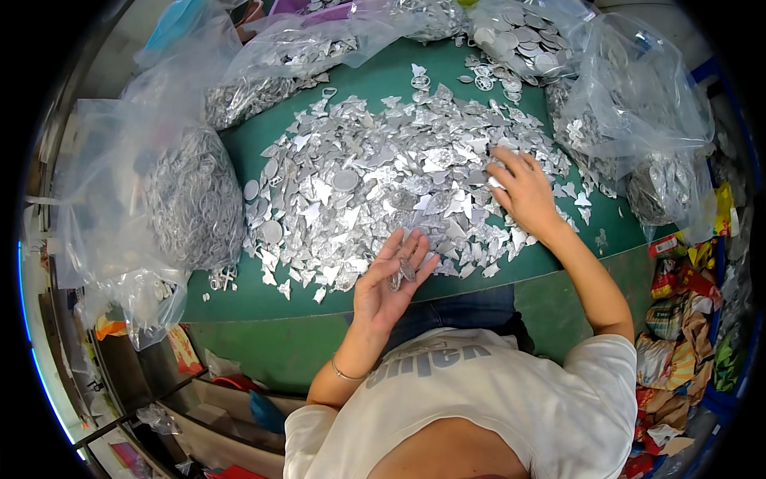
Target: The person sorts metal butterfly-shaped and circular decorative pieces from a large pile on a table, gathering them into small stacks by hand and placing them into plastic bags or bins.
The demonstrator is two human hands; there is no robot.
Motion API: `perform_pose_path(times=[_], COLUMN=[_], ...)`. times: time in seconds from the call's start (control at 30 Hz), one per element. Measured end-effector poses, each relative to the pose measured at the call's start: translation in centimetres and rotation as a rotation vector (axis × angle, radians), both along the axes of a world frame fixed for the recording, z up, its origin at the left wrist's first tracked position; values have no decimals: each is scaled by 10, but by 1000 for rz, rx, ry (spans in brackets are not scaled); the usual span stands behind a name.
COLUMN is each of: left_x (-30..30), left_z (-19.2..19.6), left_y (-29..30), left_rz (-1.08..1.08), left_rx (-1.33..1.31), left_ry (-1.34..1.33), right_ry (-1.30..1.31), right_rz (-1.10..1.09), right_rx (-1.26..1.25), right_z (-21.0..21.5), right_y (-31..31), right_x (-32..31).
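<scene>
A wide pile of small silver-coloured metal pieces (383, 188) in many flat shapes lies spread over the green tabletop. Palm up at the pile's near edge, my left hand (386, 286) is cupped around a few small metal pieces (402, 274), with its fingers curled loosely upward. On the right part of the pile rests my right hand (527, 195), palm down. Its fingers are apart and their tips touch the loose pieces; a bright piece shows beside the thumb. Whether the right fingertips pinch anything is hard to see. Among the pile lies a round disc (345, 180).
Clear plastic bags of metal parts ring the pile: a bulging bag (194, 195) on the left, a bag of discs (527, 40) at the back, another bag (638, 104) on the right. A purple bin (355, 9) stands behind. Coloured packages (670, 343) fill the lower right.
</scene>
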State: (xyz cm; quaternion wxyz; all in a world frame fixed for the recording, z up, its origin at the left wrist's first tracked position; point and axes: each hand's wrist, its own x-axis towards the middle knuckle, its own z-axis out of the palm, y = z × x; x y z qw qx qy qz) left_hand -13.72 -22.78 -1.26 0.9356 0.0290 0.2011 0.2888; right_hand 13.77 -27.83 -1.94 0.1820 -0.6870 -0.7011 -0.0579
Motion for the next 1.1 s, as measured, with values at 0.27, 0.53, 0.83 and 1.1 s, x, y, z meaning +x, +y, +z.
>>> perform_pose_path(times=[0.27,0.53,0.83,1.1], left_x=[0,0,-17,-25], left_z=[5,-12,-9,-13], left_y=[-5,-22,-27,-25], left_rz=[24,-37,15,79], left_rx=[-134,5,27,18], left_ry=[-194,-136,-36,-10], right_ry=[-18,272,-39,-19], right_rz=[-218,209,190,-118], right_rx=[-3,177,-6,85], right_z=[2,19,-7,-10], right_y=[-28,30,75,68], right_x=[37,-53,-71,-29])
